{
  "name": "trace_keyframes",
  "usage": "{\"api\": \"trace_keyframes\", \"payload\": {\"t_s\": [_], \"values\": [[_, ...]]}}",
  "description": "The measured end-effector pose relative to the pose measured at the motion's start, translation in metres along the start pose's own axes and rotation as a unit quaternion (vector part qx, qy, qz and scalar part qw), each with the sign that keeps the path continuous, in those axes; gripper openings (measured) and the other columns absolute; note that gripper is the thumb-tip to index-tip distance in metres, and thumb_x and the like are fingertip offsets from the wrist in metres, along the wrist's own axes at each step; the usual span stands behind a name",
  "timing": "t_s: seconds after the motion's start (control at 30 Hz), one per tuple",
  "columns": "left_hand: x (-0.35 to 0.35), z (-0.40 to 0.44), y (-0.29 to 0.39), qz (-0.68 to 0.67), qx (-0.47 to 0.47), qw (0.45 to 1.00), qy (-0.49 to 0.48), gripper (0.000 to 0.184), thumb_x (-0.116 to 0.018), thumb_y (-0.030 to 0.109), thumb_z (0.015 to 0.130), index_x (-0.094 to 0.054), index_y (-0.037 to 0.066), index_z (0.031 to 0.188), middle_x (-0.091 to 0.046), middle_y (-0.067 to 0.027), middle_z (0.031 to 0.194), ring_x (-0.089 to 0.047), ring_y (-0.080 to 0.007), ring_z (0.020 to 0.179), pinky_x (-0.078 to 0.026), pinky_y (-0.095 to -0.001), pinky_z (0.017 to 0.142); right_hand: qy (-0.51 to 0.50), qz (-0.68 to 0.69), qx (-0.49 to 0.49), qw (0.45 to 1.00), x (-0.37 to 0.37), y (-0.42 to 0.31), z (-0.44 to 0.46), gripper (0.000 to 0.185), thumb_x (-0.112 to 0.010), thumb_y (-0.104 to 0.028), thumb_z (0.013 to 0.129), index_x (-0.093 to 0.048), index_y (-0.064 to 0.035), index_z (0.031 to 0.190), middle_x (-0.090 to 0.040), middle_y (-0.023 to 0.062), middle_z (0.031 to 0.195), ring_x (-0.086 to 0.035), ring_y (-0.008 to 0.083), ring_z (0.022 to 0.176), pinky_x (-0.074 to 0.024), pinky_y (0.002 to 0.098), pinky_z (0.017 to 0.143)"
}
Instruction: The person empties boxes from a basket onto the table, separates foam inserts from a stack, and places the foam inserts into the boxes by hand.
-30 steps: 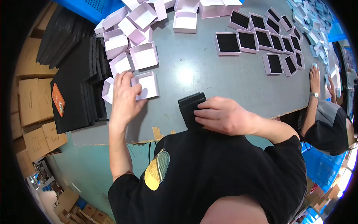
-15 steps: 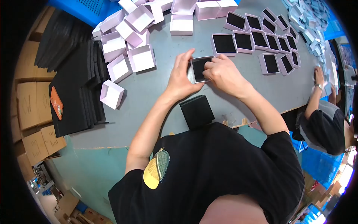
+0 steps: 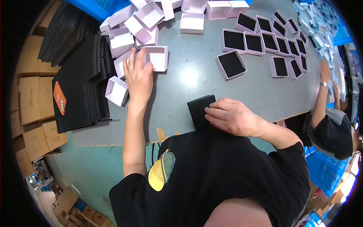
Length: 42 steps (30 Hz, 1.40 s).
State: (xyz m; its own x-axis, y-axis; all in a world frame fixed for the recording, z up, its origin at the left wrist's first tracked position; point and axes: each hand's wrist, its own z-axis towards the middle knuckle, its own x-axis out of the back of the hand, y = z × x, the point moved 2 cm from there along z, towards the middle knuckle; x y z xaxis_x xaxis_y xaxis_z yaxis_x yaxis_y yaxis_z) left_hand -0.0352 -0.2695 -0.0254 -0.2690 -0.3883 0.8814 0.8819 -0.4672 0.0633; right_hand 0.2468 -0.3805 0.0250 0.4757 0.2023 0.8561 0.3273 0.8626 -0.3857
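Observation:
My left hand (image 3: 139, 77) reaches over the pale pink boxes at the left, fingers spread. Its fingertips are at an open box (image 3: 157, 58) with a white inside, and another box (image 3: 120, 65) lies partly hidden beside it. Whether it grips a box wall I cannot tell. At the table's near edge, my right hand (image 3: 236, 118) rests its fingers on the right side of a stack of black foam pads (image 3: 199, 108); its thumb is hidden. A box with a black pad inside (image 3: 231, 64) lies turned at an angle beyond the right hand.
Several boxes with black inserts (image 3: 270, 41) stand at the right rear. More open boxes (image 3: 149, 15) are heaped at the back left. Black foam sheets (image 3: 77, 83) with an orange card (image 3: 59, 98) lie at the left. A co-worker's arm (image 3: 321, 87) is at the right.
The box I was pressing a black pad into now lies free, further right near the other filled boxes. My left hand has moved left to the open boxes, my right hand back to the pad stack.

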Motion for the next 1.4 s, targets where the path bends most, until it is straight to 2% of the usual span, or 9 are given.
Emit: {"api": "trace_keyframes", "payload": {"t_s": [0.27, 0.33, 0.6, 0.73, 0.87, 0.93, 1.1, 1.2, 1.4], "values": [[-0.020, 0.007, 0.064, -0.375, -0.001, 0.916, -0.142, 0.029, -0.083, 0.008, 0.061, -0.059, 0.004, 0.077, -0.055, -0.0174, 0.121, -0.053, -0.0385, 0.116, -0.045, -0.0430, 0.095, 0.330, 0.095, -0.210, 0.915, 0.032, 0.045, 0.017, 0.021, -0.075, -0.001, 0.076, -0.073, -0.0037, 0.097, -0.074, 0.0086, 0.098, -0.071, 0.0259, 0.087, -0.0562, 0.0339, 0.076], [-0.030, 0.016, 0.075, -0.381, 0.002, 0.922, -0.066, 0.053, -0.085, 0.010, 0.058, -0.056, 0.006, 0.102, -0.051, -0.0138, 0.113, -0.053, -0.0346, 0.112, -0.047, -0.0422, 0.092, 0.328, 0.067, -0.155, 0.930, 0.014, 0.055, 0.030, 0.022, -0.076, -0.001, 0.076, -0.073, -0.0047, 0.098, -0.074, 0.0089, 0.100, -0.071, 0.0249, 0.088, -0.0560, 0.0343, 0.075], [-0.036, 0.017, 0.090, -0.439, 0.074, 0.889, -0.107, 0.101, -0.091, 0.010, 0.054, -0.040, 0.009, 0.141, -0.044, -0.0128, 0.136, -0.054, -0.0308, 0.114, -0.049, -0.0399, 0.096, -0.066, -0.185, -0.142, 0.970, -0.013, 0.082, 0.035, 0.006, -0.063, -0.014, 0.073, -0.067, -0.0094, 0.071, -0.063, 0.0040, 0.075, -0.063, 0.0212, 0.079, -0.0456, 0.0355, 0.079], [0.016, -0.001, 0.073, -0.258, -0.006, 0.965, -0.045, 0.064, -0.079, 0.016, 0.071, -0.053, 0.005, 0.129, -0.048, -0.0184, 0.137, -0.050, -0.0404, 0.121, -0.039, -0.0503, 0.104, -0.028, -0.247, -0.237, 0.939, 0.005, 0.100, 0.016, 0.008, -0.062, -0.012, 0.078, -0.068, -0.0088, 0.073, -0.063, 0.0072, 0.080, -0.063, 0.0250, 0.085, -0.0434, 0.0411, 0.083], [0.056, -0.059, 0.013, 0.053, 0.150, 0.987, 0.018, 0.051, -0.075, 0.014, 0.077, -0.057, 0.000, 0.122, -0.054, -0.0196, 0.131, -0.049, -0.0408, 0.123, -0.036, -0.0510, 0.105, 0.074, -0.105, -0.170, 0.977, 0.030, 0.047, 0.007, 0.023, -0.072, -0.013, 0.079, -0.067, -0.0042, 0.100, -0.063, 0.0112, 0.109, -0.060, 0.0297, 0.104, -0.0442, 0.0435, 0.090], [0.058, -0.079, -0.001, 0.083, 0.206, 0.975, 0.001, 0.044, -0.076, 0.013, 0.078, -0.060, 0.000, 0.116, -0.056, -0.0189, 0.128, -0.048, -0.0403, 0.123, -0.036, -0.0502, 0.105, 0.007, 0.092, -0.063, 0.994, 0.021, 0.015, 0.008, 0.028, -0.074, -0.012, 0.075, -0.067, -0.0042, 0.101, -0.063, 0.0114, 0.110, -0.061, 0.0297, 0.103, -0.0469, 0.0421, 0.086], [0.041, -0.104, -0.021, 0.004, 0.216, 0.975, -0.060, 0.019, -0.078, 0.012, 0.078, -0.067, 0.002, 0.090, -0.056, -0.0158, 0.130, -0.046, -0.0410, 0.127, -0.035, -0.0501, 0.107, -0.026, 0.002, -0.002, 1.000, -0.006, 0.001, -0.011, 0.032, -0.077, -0.009, 0.072, -0.069, -0.0027, 0.103, -0.066, 0.0137, 0.113, -0.064, 0.0297, 0.106, -0.0534, 0.0382, 0.083], [0.057, -0.070, 0.027, -0.079, 0.076, 0.994, -0.029, 0.017, -0.078, 0.011, 0.077, -0.068, 0.002, 0.087, -0.058, -0.0161, 0.127, -0.047, -0.0408, 0.129, -0.034, -0.0504, 0.110, 0.082, 0.036, -0.064, 0.994, 0.012, 0.012, -0.013, 0.030, -0.076, -0.003, 0.074, -0.069, -0.0012, 0.103, -0.069, 0.0138, 0.111, -0.068, 0.0299, 0.103, -0.0560, 0.0370, 0.081], [-0.017, -0.026, 0.060, -0.366, 0.130, 0.920, -0.054, 0.097, -0.093, 0.013, 0.054, -0.046, 0.011, 0.139, -0.037, -0.0194, 0.147, -0.047, -0.0391, 0.130, -0.046, -0.0432, 0.103, 0.266, 0.037, -0.098, 0.958, 0.020, 0.051, 0.021, 0.025, -0.077, 0.000, 0.076, -0.071, -0.0027, 0.100, -0.072, 0.0112, 0.104, -0.070, 0.0284, 0.093, -0.0568, 0.0367, 0.077]]}}
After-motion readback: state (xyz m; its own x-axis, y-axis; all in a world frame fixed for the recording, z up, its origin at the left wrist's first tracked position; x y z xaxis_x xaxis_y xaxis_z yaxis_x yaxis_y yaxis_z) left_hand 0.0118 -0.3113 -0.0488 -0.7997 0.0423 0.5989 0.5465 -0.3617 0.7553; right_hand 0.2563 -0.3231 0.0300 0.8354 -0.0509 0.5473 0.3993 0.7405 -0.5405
